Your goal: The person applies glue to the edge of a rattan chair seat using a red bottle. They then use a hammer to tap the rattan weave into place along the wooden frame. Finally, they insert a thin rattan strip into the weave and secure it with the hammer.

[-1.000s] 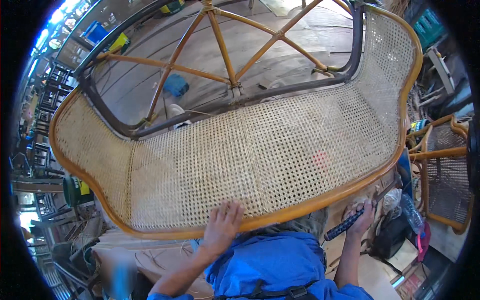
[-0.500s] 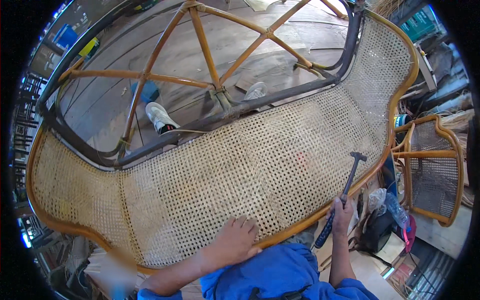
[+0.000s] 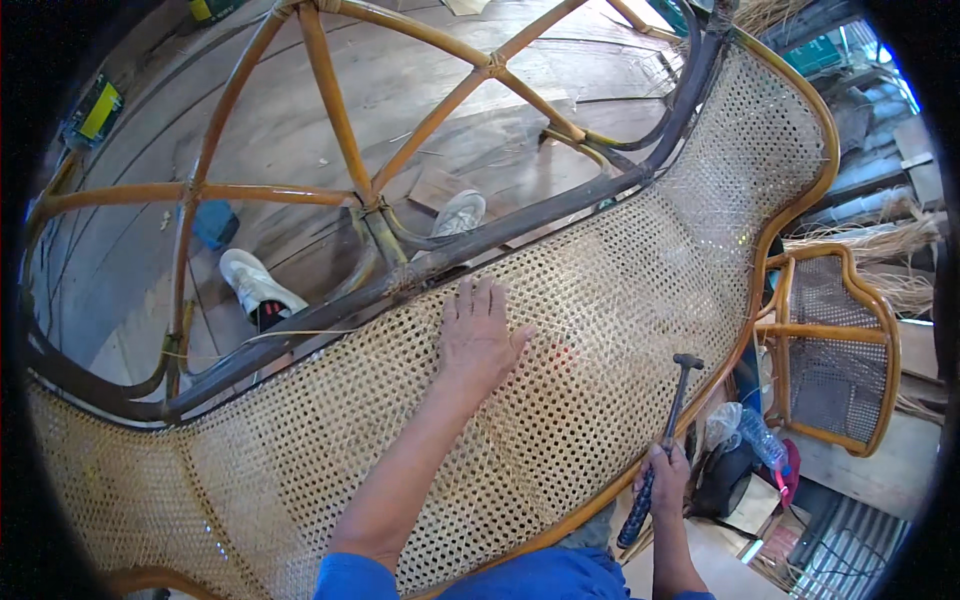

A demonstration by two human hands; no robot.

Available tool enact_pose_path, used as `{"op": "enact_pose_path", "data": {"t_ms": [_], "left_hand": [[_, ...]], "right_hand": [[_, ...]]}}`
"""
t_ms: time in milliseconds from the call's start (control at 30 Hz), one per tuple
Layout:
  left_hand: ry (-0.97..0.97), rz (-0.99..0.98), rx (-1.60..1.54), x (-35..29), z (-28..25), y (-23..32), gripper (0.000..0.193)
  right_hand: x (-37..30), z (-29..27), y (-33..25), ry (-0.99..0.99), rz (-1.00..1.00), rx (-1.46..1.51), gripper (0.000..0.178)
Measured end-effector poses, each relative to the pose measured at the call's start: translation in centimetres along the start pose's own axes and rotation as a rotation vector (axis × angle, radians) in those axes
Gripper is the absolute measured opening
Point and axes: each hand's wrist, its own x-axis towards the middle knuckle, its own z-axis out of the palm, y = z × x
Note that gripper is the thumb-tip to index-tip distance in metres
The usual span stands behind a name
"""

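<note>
Woven cane webbing (image 3: 340,440) stretches across a large curved rattan furniture frame (image 3: 788,228) in front of me. My left hand (image 3: 476,338) lies flat on the webbing close to its far edge, fingers spread and holding nothing. Along that edge runs a dark rattan pole (image 3: 530,222). In my right hand (image 3: 664,478) is a hammer (image 3: 679,395), gripped at its dark handle. The hammer's head points away from me, over the right part of the webbing near the frame's near rim.
Bent rattan braces (image 3: 488,68) cross beyond the webbing. Two shoes, one a white sneaker (image 3: 250,280), stand on the wooden floor (image 3: 300,130). To the right are a smaller rattan piece with woven panels (image 3: 835,345), a plastic bottle (image 3: 765,440) and loose fibre strands (image 3: 870,245).
My left hand has moved from the near rim to the far side of the webbing. The right hand still holds the hammer. The view has shifted, so the frame appears lower and further left.
</note>
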Motion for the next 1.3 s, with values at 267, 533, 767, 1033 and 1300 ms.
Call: {"op": "enact_pose_path", "data": {"t_ms": [267,533,767,1033,1300], "left_hand": [[-0.054,-0.112,0.006,0.5,0.6,-0.4,0.073],[-0.04,-0.19,0.035,1.3,0.3,-0.4,0.073],[0.025,-0.194,0.059,0.0,0.5,-1.0,0.074],[0.04,-0.175,-0.021,-4.1,0.0,-0.7,0.076],[0.086,-0.2,-0.067,-5.2,-0.4,-0.6,0.075]], "right_hand": [[0.5,0.8,-1.4,-0.027,0.063,-0.163,0.015],[0.7,3.9,-4.9,-0.226,0.071,-0.426,0.013],[4.3,11.2,-7.1,-0.503,-0.301,-0.722,0.015],[6.0,17.6,-9.3,-0.56,-0.31,-0.916,0.026],[6.2,19.7,-8.9,-0.555,-0.386,-1.006,0.031]]}}
